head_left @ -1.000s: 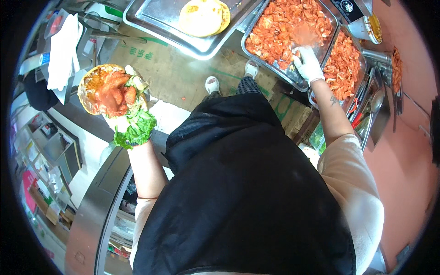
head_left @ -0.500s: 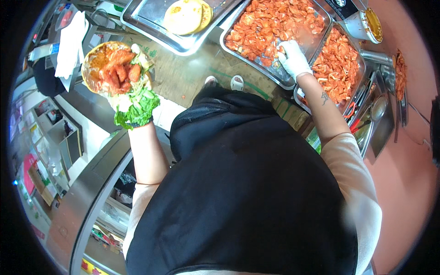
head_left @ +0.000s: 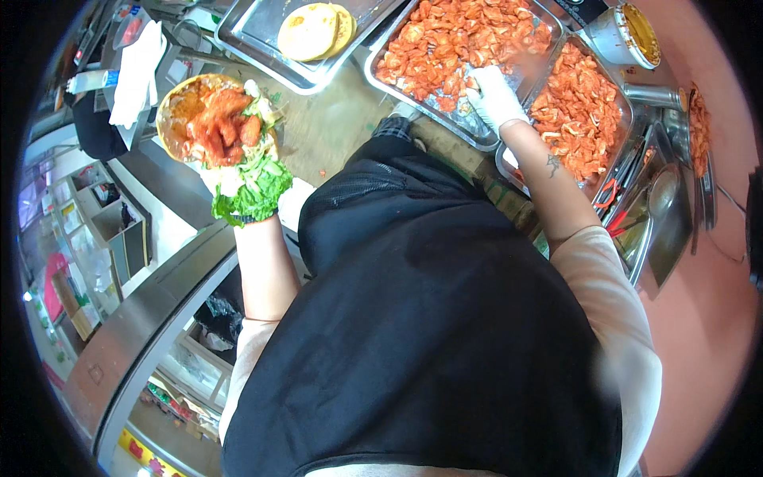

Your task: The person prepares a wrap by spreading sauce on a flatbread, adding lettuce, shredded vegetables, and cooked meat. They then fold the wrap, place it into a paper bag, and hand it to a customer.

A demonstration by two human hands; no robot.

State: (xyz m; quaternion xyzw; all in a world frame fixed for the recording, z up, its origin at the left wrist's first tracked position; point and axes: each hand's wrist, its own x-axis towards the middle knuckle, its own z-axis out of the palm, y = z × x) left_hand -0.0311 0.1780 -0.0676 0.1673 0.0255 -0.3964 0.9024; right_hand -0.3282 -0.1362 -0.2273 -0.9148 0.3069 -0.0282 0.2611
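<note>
My gloved left hand grips an opened round flatbread from beneath, and most of the hand is hidden. Red sauced meat slices lie on the bread's inside, with green lettuce spilling over the near side toward my wrist. My right hand, in a white glove, reaches into a metal tray of red-coated meat slices. Its fingers are curled at the near edge of the pile, closed on slices there; the fingertips are partly hidden.
Two round flatbreads sit in another metal tray at the far side. A second tray of meat slices adjoins on the right. Beyond are a tub of yellow-brown paste, a ladle and red-handled tools.
My right hand has shifted slightly left within the tray, against the slices. The filled flatbread in my left hand has moved a little right. The whole view has shifted somewhat, and one foot has moved.
</note>
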